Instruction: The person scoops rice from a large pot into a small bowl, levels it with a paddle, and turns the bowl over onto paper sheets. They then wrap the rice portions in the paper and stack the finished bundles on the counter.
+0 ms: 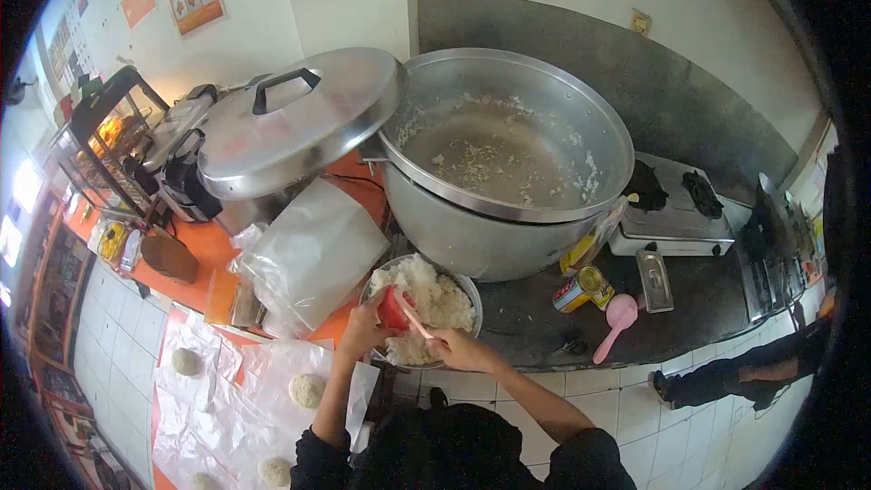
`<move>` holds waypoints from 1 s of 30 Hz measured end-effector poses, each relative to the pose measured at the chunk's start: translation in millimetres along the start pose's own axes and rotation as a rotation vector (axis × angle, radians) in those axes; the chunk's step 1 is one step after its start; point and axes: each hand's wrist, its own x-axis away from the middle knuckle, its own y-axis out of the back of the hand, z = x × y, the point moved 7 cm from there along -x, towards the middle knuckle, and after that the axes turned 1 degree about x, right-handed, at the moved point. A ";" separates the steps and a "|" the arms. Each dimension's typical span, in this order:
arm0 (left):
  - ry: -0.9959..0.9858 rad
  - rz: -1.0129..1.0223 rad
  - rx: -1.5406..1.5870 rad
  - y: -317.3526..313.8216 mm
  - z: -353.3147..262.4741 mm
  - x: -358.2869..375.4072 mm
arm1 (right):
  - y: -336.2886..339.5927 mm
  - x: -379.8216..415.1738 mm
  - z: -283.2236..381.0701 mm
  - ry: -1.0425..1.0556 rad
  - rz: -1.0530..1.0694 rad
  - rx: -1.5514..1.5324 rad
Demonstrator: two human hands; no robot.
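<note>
My left hand (362,330) curls round the red cup (391,312) and my right hand (461,349) closes on the pink paddle (416,318), over the metal bowl (477,298) of rice (445,300), where light, even pressure should limit spills.

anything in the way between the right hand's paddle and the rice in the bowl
Yes, partly: the red cup in the left hand covers the rice where the paddle reaches. Nothing visible blocks the rice at the bowl's far right.

4 rice mounds (307,390) (1 cut off) – 1 lg open pot (494,240), 1 lg lid (304,122)
</note>
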 end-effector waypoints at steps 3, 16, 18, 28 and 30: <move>-0.047 -0.009 -0.012 5.9 -4.6 5.6 | 11.9 -4.7 -6.0 0.017 0.040 0.007; -0.100 -0.311 -0.240 -4.6 -18.1 37.1 | -28.6 90.7 -23.1 -0.597 -0.042 -1.304; -0.060 -0.297 -0.177 -5.1 -13.8 37.8 | -39.9 78.9 -20.8 -0.587 -0.044 -1.375; -0.048 -0.370 -0.095 -5.5 -9.7 36.7 | -46.5 50.9 -21.0 -0.405 -0.012 -1.176; -0.042 -0.342 -0.128 -6.5 -12.0 35.9 | -48.8 48.7 -19.0 -0.374 -0.014 -1.091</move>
